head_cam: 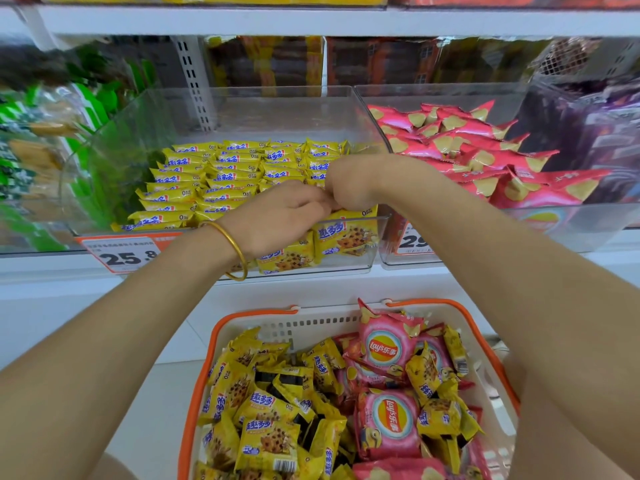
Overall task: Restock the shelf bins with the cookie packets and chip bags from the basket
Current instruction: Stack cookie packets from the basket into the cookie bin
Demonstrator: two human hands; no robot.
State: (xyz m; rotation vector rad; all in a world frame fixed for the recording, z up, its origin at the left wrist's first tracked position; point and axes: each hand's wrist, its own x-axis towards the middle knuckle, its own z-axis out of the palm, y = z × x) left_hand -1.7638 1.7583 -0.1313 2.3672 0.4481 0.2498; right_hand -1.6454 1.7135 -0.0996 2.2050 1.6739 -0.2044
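A clear shelf bin [377,237] holds rows of yellow cookie packets [221,174]. Both my hands are inside its front right part. My left hand [280,216], with a gold bangle on the wrist, has its fingers curled down onto the front packets [346,237]. My right hand [349,185] is bent at the wrist, fingers curled down and meeting the left hand; what they hold is hidden. To the right, a second clear bin [588,226] holds pink chip bags [485,157]. Below stands the orange-rimmed basket [201,382] with yellow cookie packets [266,441] and pink chip bags [388,348].
Price tags [121,254] hang on the bin fronts. A bin of green packets [41,140] stands at the left and a bin of purple packs [595,126] at the far right. A white shelf edge [311,22] runs above, with more goods behind.
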